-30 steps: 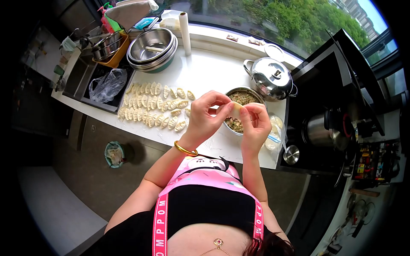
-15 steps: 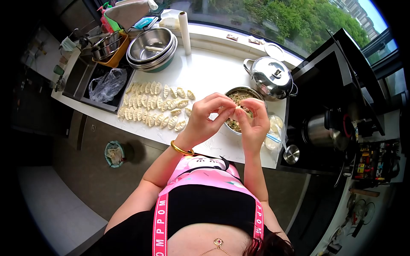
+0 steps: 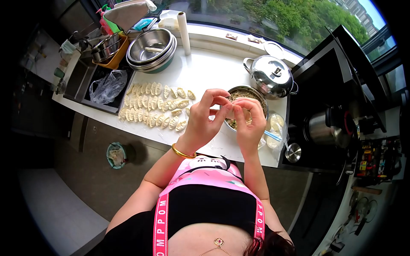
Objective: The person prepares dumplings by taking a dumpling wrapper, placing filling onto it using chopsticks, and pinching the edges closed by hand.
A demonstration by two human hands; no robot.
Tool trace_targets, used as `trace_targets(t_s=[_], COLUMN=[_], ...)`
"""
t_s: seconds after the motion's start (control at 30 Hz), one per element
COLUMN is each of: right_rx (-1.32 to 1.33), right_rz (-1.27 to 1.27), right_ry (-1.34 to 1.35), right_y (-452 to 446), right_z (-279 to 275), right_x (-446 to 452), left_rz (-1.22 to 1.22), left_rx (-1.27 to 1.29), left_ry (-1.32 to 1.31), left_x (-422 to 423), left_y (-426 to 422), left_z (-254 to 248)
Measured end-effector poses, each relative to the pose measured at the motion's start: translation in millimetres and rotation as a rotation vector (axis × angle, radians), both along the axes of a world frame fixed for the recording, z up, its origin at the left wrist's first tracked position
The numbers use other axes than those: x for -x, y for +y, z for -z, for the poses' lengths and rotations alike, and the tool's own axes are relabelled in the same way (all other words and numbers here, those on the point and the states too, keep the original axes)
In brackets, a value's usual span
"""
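Between my two hands, at fingertip height above the counter, is a pale dumpling [image 3: 231,114], mostly hidden by fingers. My left hand [image 3: 206,114], with a gold bangle at its wrist, pinches one side of it between thumb and fingers. The thumb and bent fingers of my right hand [image 3: 249,123] close on the other side. Just beyond and below the hands stands a metal bowl of chopped filling [image 3: 244,93], partly covered by them. Rows of shaped dumplings [image 3: 153,104] lie on the counter to the left.
At the right counter edge, a plastic bag of pale dough pieces [image 3: 276,123] lies beside a ladle [image 3: 293,152]. A lidded steel pot [image 3: 273,77] stands behind it. Stacked basins [image 3: 152,50] and a sink [image 3: 76,76] are at the left. A stove [image 3: 318,89] is at the right.
Both hands have shifted slightly left, and the fingers have changed their grip on the dumpling. More of the filling bowl and the bag of dough pieces shows.
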State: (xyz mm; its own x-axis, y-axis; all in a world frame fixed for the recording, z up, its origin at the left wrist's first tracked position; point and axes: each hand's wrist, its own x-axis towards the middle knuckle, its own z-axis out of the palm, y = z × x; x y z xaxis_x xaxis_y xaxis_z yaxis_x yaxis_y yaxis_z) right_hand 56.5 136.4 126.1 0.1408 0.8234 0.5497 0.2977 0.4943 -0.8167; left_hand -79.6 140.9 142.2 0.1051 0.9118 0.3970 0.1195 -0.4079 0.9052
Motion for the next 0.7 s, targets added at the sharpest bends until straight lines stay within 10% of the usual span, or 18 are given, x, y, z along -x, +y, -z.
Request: trace_targets(t_s=[0.7], right_rx=[0.178], right_rz=[-0.164], right_ry=[0.397], right_y=[-8.5], right_z=[4.6], right_x=[0.1], left_rz=[0.028], left_rx=[0.057], left_ry=[-0.130], left_x=[5.5], left_y=[1.8], left_z=[9.3])
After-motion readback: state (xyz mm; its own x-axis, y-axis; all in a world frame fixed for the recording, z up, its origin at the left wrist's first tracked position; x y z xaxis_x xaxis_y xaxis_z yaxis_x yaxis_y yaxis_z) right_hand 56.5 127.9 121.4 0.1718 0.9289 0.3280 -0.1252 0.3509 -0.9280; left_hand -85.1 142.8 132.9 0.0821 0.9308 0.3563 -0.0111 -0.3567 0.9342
